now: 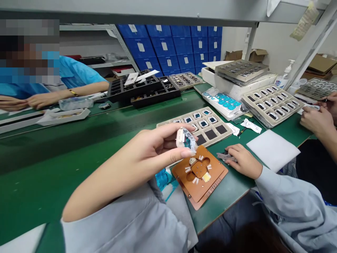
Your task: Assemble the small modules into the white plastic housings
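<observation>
Raised above the bench, my left hand [155, 146] pinches a small white-rimmed watch case [181, 138] between thumb and fingers, its teal inside partly in sight. My right hand [244, 161] rests on the green bench, its fingers closed over a flat grey metal piece [223, 156] whose exact kind I cannot make out. Between the hands lies an orange fixture plate [214, 174] with a shaped hollow in its middle. Behind it, a beige tray [226, 123] holds several similar cases in its back rows. Its front pockets are dark, and my left hand covers part of it.
A white foam sheet [273, 149] lies right of my right hand. Teal film squares [228, 102] and another filled tray [273, 103] stand behind. A co-worker's hands [316, 117] are at far right; another person [79, 77] sits across, beside black trays [155, 95].
</observation>
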The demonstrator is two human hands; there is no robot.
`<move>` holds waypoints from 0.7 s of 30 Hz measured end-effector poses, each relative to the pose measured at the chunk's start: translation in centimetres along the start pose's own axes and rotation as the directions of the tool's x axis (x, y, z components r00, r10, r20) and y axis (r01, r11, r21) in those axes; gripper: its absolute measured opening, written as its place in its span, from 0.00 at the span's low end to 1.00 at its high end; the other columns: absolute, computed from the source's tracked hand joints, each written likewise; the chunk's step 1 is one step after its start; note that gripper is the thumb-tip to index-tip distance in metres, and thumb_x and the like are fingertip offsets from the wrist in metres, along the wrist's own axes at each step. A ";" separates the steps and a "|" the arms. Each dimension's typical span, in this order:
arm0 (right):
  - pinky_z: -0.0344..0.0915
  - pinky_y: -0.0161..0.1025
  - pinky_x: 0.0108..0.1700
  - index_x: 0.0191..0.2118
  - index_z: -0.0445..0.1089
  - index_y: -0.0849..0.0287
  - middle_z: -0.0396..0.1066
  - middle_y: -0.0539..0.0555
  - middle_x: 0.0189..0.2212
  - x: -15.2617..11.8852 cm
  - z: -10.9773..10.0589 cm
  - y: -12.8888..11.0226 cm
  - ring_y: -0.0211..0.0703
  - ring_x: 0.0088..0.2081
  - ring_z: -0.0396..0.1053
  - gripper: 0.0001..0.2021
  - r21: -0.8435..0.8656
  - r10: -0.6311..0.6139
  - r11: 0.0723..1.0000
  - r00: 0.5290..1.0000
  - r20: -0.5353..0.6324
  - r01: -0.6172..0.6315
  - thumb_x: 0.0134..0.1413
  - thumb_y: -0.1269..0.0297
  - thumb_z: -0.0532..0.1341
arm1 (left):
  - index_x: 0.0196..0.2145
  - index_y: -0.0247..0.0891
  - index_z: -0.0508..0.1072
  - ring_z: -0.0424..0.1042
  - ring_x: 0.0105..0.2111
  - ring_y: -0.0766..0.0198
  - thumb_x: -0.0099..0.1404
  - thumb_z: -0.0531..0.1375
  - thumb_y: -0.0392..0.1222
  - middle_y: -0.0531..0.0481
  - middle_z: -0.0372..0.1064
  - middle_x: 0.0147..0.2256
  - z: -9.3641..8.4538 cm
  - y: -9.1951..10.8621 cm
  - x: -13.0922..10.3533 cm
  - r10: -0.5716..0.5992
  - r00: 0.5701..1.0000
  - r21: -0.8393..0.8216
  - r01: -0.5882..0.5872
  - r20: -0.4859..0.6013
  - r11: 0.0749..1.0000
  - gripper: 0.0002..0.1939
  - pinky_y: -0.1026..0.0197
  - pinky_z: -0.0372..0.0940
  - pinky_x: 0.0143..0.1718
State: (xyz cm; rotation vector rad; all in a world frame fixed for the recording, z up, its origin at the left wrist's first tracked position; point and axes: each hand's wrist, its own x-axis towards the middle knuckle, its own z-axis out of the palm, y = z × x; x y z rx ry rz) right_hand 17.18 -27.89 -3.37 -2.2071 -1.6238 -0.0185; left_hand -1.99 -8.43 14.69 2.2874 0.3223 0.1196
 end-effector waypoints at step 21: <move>0.69 0.36 0.39 0.35 0.72 0.54 0.73 0.58 0.38 5.3 -2.4 0.9 0.40 0.37 0.70 0.07 0.096 -0.069 0.994 0.988 0.137 0.056 0.62 0.58 0.63 | 0.49 0.35 0.73 0.74 0.42 0.58 0.64 0.62 0.49 0.48 0.76 0.42 0.2 -0.2 -0.5 0.202 0.979 -0.051 -0.204 -0.041 0.978 0.20 0.64 0.69 0.42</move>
